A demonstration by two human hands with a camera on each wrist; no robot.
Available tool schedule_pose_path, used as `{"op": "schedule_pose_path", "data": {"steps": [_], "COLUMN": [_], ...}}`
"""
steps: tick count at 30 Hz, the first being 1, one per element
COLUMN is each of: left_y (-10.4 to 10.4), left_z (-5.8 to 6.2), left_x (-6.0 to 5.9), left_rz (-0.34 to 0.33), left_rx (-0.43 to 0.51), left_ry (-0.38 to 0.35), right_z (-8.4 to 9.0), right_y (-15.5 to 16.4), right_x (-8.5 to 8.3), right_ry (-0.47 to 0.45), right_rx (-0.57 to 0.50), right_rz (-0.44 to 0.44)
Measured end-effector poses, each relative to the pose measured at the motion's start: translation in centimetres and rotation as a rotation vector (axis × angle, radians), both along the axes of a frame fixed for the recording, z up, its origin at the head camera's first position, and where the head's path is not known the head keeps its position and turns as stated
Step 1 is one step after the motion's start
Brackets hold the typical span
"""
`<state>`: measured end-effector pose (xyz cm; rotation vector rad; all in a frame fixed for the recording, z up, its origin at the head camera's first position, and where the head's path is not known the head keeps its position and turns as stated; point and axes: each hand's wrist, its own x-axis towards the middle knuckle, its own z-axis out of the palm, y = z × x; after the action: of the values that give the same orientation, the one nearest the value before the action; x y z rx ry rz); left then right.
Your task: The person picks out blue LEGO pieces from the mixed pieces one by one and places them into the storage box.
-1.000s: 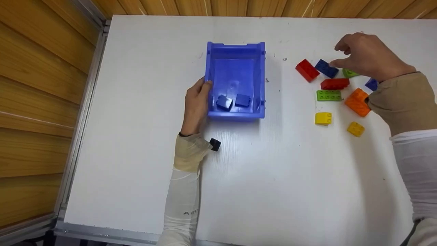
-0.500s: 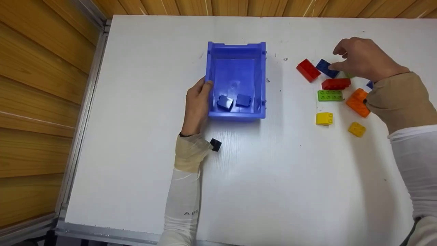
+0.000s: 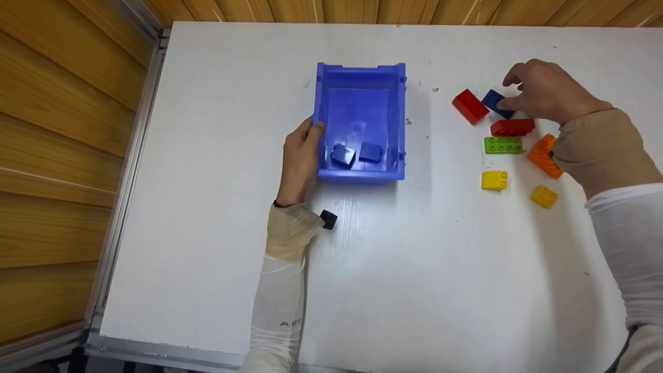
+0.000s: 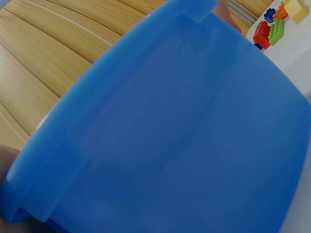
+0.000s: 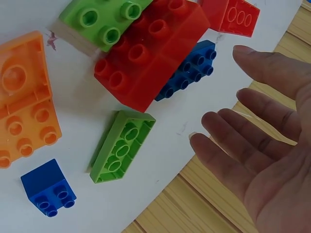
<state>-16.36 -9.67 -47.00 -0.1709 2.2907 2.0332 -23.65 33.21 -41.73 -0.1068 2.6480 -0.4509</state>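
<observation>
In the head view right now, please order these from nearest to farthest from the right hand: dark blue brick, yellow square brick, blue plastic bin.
1. Dark blue brick, beside the right hand's fingertips.
2. Yellow square brick, nearer the person.
3. Blue plastic bin, far left.

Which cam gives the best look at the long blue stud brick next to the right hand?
Right wrist. The long blue plastic stud brick shows its studs plainly there, half tucked under the big red brick, with the right hand open beside it. Head view shows it small. Left wrist view is filled by the blue plastic bin.
</observation>
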Motion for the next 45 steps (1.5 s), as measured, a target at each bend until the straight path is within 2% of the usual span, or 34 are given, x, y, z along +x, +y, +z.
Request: {"op": "schedule_pose_path", "data": {"steps": [6, 13, 19, 25, 32, 45], "left_y": [0.1, 0.1, 0.1, 0.2, 0.2, -0.1], "left_z": [0.1, 0.2, 0.1, 0.0, 0.1, 0.0], "left_x": [0.0, 0.1, 0.1, 0.1, 0.0, 0.0], "left_rz": [-0.003, 0.001, -0.001, -0.005, -0.012, -0.022], "left_rx": [-0.024, -0.010, -0.023, -0.002, 0.008, -0.014], "left_ry": [0.002, -0.007, -0.006, 0.002, 0.001, 0.016], "right_z": [-0.5, -1.2, -2.0, -2.6, -3.0, -3.6], "right_y": [0.1, 0.1, 0.2, 0.2, 0.3, -0.3], "right_x": [-0.1, -0.3, -0.4, -0.5, -0.8, -1.0], "right_ry": [0.003, -0.033, -0.024, -0.019, -0.045, -0.033], "right_rx": [0.004, -0.011, -0.029, -0.024, -0.044, 0.004], "right_rz": [0.012, -0.028, -0.047, -0.034, -0.058, -0.016]}}
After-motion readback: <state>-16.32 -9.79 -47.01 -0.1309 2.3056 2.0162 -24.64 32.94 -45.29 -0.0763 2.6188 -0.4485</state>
